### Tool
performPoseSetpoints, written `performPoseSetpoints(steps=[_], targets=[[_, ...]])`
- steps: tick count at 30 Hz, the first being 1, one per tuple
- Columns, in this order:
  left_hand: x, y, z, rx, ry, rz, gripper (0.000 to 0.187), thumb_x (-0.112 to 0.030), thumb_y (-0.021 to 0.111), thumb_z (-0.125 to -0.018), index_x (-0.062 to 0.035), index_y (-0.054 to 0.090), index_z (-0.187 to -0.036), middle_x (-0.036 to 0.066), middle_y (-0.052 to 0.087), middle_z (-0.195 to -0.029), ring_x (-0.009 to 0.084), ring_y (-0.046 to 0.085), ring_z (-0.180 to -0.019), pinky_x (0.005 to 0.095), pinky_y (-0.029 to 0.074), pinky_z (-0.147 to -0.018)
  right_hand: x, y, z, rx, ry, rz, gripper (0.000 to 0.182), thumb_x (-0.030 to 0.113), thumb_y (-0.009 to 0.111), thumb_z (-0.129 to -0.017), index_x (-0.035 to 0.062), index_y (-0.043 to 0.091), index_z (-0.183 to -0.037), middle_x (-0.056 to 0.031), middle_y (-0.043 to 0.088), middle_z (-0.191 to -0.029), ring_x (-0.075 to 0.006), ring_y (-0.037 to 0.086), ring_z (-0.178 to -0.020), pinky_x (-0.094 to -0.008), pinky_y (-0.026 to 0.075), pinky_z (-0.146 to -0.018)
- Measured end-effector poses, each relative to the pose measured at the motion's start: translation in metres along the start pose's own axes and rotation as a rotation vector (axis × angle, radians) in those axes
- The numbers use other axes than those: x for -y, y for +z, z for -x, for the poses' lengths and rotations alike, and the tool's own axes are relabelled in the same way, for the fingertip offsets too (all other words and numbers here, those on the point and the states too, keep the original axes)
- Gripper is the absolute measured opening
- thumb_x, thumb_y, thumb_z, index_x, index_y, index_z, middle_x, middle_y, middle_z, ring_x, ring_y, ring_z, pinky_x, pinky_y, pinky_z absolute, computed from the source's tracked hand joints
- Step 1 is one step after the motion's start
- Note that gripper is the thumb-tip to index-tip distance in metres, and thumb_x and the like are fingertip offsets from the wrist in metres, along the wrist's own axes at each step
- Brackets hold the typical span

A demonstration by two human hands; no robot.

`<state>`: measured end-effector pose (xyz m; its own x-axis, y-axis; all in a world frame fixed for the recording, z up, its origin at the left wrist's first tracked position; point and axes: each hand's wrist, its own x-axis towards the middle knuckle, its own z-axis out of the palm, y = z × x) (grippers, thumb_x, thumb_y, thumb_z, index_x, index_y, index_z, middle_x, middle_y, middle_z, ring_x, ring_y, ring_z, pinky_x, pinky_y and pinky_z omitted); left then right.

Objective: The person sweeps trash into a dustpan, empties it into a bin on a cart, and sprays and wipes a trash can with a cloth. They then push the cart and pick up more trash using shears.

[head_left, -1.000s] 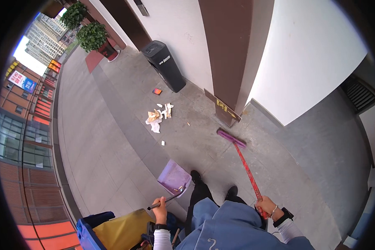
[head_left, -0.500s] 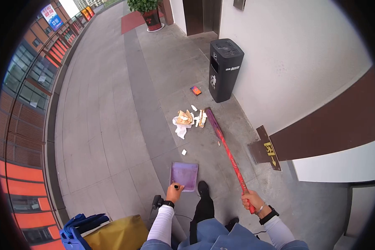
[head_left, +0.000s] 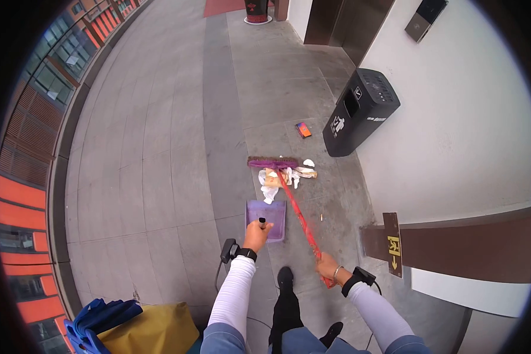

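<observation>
My left hand (head_left: 255, 237) is closed around the dark-tipped handle of a purple dustpan (head_left: 275, 213), which lies on the paving with its front edge facing the litter. My right hand (head_left: 327, 266) grips the red handle of a broom (head_left: 301, 218). The broom's purple head (head_left: 264, 163) lies crosswise at the far side of the litter. Between the head and the dustpan are brown crumpled packaging (head_left: 275, 179), a white plastic bag (head_left: 269, 194) and white scraps (head_left: 298, 177). One more white scrap (head_left: 308, 163) lies right of the broom head.
A black litter bin (head_left: 360, 115) stands by the white wall at right. An orange and dark packet (head_left: 303, 130) lies near its foot. A brown exit sign (head_left: 393, 245) juts from the wall. Blue and yellow bags (head_left: 150, 330) are at lower left, a plant pot (head_left: 257, 10) far ahead.
The broom head has swung left from the litter's right side to its far side. The dustpan has moved forward, closer to the litter. My view has shifted.
</observation>
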<state>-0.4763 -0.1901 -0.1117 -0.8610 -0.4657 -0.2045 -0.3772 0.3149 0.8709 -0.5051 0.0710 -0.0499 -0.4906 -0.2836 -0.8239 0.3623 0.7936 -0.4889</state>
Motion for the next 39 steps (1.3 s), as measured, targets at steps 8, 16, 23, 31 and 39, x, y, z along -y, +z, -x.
performPoseSetpoints(steps=[8,16,23,31,39], targets=[[-0.003,-0.001,0.008,0.023,0.009,-0.038,0.03,-0.018,0.067,-0.077,0.0019,0.047,-0.066,0.013,0.045,-0.053,0.023,0.037,-0.048,0.0358,0.036,-0.048,-0.043,-0.007,0.146,0.302,0.158,-0.042,0.026,0.005,0.059,-0.074,0.0036,0.038,-0.09,-0.0047,0.048,-0.057,-0.0138,0.049,-0.039,-0.0289,0.039,-0.035],[0.009,0.002,0.04,-0.018,0.057,-0.059,0.026,-0.018,0.066,-0.077,0.0007,0.051,-0.067,0.012,0.049,-0.058,0.0233,0.044,-0.051,0.0351,0.037,-0.05,-0.013,-0.088,0.184,0.391,0.157,-0.28,0.028,0.005,0.059,-0.076,0.0031,0.043,-0.099,-0.0018,0.046,-0.056,-0.0107,0.046,-0.038,-0.0261,0.038,-0.034],[-0.018,0.001,0.072,0.043,-0.065,-0.016,0.021,-0.016,0.068,-0.075,0.0008,0.056,-0.076,0.017,0.057,-0.075,0.0347,0.055,-0.069,0.0379,0.043,-0.062,0.039,-0.179,0.014,-0.052,-0.242,0.298,0.022,0.006,0.06,-0.069,0.0035,0.046,-0.086,-0.0056,0.049,-0.057,-0.0171,0.051,-0.039,-0.0326,0.041,-0.037],[-0.051,0.035,0.067,0.141,-0.047,-0.003,0.019,-0.015,0.066,-0.078,0.0013,0.056,-0.076,0.015,0.054,-0.067,0.029,0.05,-0.06,0.0362,0.041,-0.058,0.051,-0.24,-0.178,-0.153,-0.075,0.379,0.008,0.001,0.051,-0.071,-0.0027,0.049,-0.078,-0.012,0.054,-0.057,-0.0223,0.053,-0.041,-0.0391,0.041,-0.036],[-0.088,0.106,0.022,0.164,-0.025,-0.057,0.022,-0.019,0.064,-0.079,0.001,0.055,-0.075,0.019,0.055,-0.073,0.0359,0.053,-0.07,0.0399,0.041,-0.062,-0.083,-0.214,0.007,0.098,0.03,0.294,0.027,0.0,0.053,-0.071,-0.0011,0.035,-0.09,-0.0151,0.051,-0.066,-0.025,0.057,-0.043,-0.037,0.045,-0.037]])
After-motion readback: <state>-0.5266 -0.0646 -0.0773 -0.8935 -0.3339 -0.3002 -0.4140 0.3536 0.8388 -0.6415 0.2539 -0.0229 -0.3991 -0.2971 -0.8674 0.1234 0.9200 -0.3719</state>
